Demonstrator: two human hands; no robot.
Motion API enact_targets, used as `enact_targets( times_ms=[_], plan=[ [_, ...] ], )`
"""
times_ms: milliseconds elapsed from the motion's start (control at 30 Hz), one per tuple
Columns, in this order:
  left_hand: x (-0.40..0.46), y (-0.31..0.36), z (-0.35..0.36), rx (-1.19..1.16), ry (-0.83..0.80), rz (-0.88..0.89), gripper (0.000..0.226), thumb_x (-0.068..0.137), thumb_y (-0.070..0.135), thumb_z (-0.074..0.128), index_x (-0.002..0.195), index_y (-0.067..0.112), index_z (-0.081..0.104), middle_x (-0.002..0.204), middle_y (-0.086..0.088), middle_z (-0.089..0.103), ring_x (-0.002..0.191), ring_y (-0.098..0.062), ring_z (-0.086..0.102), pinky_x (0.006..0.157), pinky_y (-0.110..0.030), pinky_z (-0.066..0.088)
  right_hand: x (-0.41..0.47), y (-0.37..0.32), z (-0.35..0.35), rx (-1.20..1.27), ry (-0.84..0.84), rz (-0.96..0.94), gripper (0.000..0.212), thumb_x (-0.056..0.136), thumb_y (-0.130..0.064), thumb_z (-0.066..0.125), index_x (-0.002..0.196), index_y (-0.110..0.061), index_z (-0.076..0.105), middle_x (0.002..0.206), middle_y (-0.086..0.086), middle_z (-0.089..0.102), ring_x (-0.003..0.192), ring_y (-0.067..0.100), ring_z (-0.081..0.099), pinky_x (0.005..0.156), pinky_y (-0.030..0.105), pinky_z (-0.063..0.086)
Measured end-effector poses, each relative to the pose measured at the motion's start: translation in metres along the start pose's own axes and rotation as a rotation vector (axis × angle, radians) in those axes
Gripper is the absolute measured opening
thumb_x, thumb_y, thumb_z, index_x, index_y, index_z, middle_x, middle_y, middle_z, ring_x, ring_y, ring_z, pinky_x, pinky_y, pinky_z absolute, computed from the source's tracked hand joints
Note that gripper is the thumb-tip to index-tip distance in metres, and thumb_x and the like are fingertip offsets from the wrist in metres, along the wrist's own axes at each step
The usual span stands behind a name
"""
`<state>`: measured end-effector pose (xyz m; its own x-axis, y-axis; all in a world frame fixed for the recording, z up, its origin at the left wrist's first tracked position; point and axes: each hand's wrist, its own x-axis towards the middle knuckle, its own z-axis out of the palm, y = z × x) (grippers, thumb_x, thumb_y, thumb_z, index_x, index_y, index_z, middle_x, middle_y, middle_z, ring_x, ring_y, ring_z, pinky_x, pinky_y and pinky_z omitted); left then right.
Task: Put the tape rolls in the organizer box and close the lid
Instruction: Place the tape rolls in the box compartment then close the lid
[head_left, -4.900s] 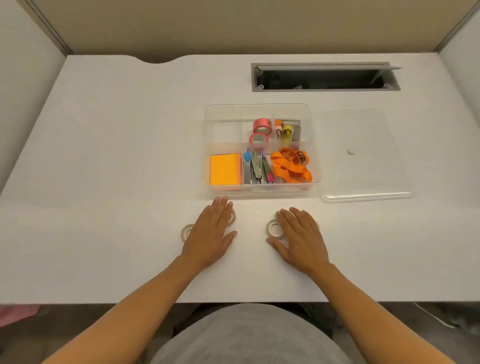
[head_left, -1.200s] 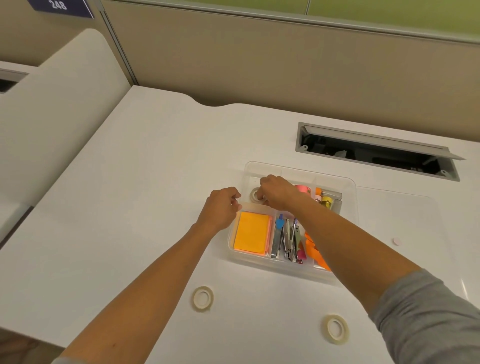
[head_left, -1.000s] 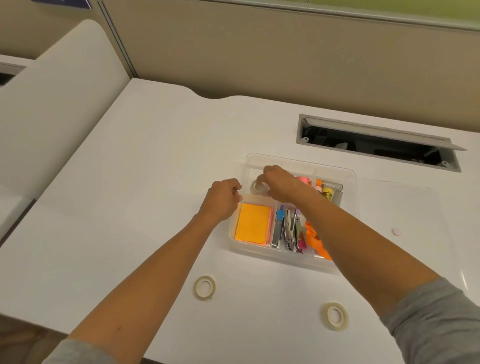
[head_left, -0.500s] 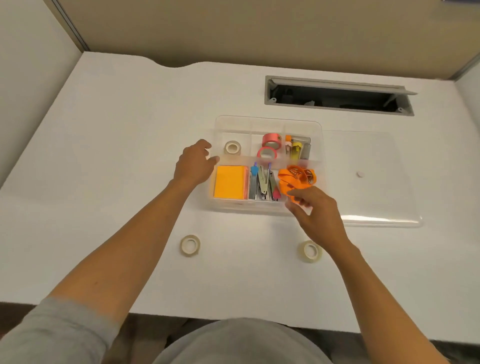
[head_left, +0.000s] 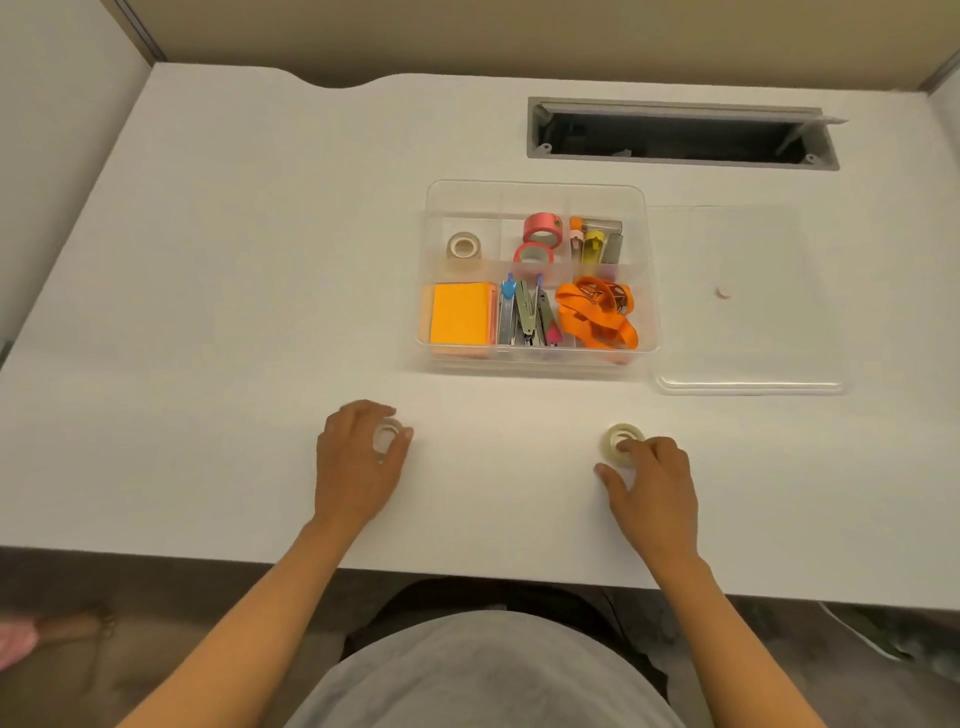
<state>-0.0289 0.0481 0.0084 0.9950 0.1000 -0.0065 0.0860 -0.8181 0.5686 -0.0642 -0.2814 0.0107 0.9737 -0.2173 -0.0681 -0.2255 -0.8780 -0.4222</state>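
A clear organizer box (head_left: 535, 183) stands open on the white desk, its clear lid (head_left: 748, 387) lying flat to its right. One white tape roll (head_left: 464, 245) sits in the box's back-left compartment, and two pink tape rolls (head_left: 543, 228) are in the middle back one. My left hand (head_left: 356, 467) curls over a white tape roll (head_left: 387, 435) on the desk, thumb and fingers around it. My right hand (head_left: 652, 486) rests its fingertips on the near edge of another white tape roll (head_left: 619, 436), with the thumb spread away from it.
The box also holds orange sticky notes (head_left: 460, 318), staplers and pens (head_left: 524, 317), an orange lanyard (head_left: 597, 317) and small markers (head_left: 595, 244). A cable slot (head_left: 680, 135) opens at the back of the desk. Partition walls stand left and behind.
Both hands have pulled back from the box to the near desk. The left now closes over the left roll and the right touches the right roll. One white roll stays in the box.
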Motion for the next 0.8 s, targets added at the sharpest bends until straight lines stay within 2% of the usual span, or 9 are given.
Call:
enact_targets(
  times_ms=[133,200,300,467,600,700,800],
  plan=[
    [-0.023,-0.008,0.005,0.075,-0.045,0.058,0.034,0.085,0.033,0.063,0.116,0.020,0.058,0.123,-0.002,0.056,0.111,-0.021,0.049,0.090,-0.035,0.042,-0.002,-0.004,0.004,0.015,0.028,-0.034,0.022,0.083,-0.011,0.069,0.103,-0.003,0.066,0.096,0.014,0.057,0.084,0.029,0.052,0.064,0.036,0.048],
    [-0.025,-0.008,0.006,0.052,-0.041,0.047,0.034,0.087,0.025,0.063,0.118,0.016,0.058,0.125,-0.005,0.055,0.112,-0.024,0.050,0.092,-0.035,0.043,-0.002,-0.006,0.005,0.014,0.020,-0.056,0.019,0.083,-0.008,0.069,0.101,-0.003,0.067,0.095,0.013,0.058,0.082,0.029,0.052,0.063,0.037,0.050],
    [-0.024,-0.005,0.008,0.034,-0.047,0.029,0.031,0.088,0.020,0.063,0.117,0.010,0.061,0.127,-0.009,0.055,0.114,-0.026,0.050,0.093,-0.032,0.043,-0.003,-0.009,0.007,0.060,-0.009,-0.099,0.020,0.082,-0.009,0.070,0.101,-0.006,0.068,0.094,0.006,0.054,0.082,0.022,0.048,0.064,0.031,0.044],
    [-0.025,0.001,0.005,-0.049,-0.046,0.008,0.025,0.088,0.018,0.063,0.112,0.010,0.064,0.128,-0.006,0.052,0.117,-0.022,0.048,0.094,-0.025,0.039,0.004,-0.025,0.005,0.210,-0.090,-0.175,0.020,0.084,-0.013,0.070,0.103,-0.014,0.067,0.095,-0.004,0.045,0.083,0.013,0.045,0.070,0.012,0.035],
    [-0.017,0.016,-0.002,-0.144,0.032,0.069,0.022,0.087,0.020,0.064,0.108,0.014,0.065,0.127,-0.003,0.052,0.114,-0.014,0.048,0.089,-0.017,0.039,0.021,-0.051,-0.003,0.307,-0.105,-0.210,0.019,0.083,-0.013,0.071,0.102,-0.015,0.068,0.096,-0.002,0.047,0.084,0.015,0.048,0.072,0.017,0.039],
    [0.001,0.031,-0.008,-0.191,0.082,0.111,0.021,0.085,0.017,0.066,0.106,0.014,0.066,0.128,-0.005,0.053,0.113,-0.009,0.046,0.088,-0.013,0.038,0.037,-0.070,-0.010,0.343,-0.086,-0.228,0.020,0.082,-0.011,0.072,0.101,-0.016,0.068,0.095,-0.002,0.048,0.082,0.014,0.050,0.071,0.014,0.039],
    [0.029,0.048,-0.016,-0.210,0.120,0.186,0.020,0.084,0.014,0.068,0.104,0.012,0.067,0.125,-0.009,0.055,0.112,-0.015,0.051,0.088,-0.021,0.045,0.054,-0.085,-0.015,0.364,-0.076,-0.248,0.022,0.082,-0.012,0.072,0.103,-0.017,0.068,0.096,-0.004,0.048,0.082,0.012,0.050,0.071,0.012,0.038]
  ],
)
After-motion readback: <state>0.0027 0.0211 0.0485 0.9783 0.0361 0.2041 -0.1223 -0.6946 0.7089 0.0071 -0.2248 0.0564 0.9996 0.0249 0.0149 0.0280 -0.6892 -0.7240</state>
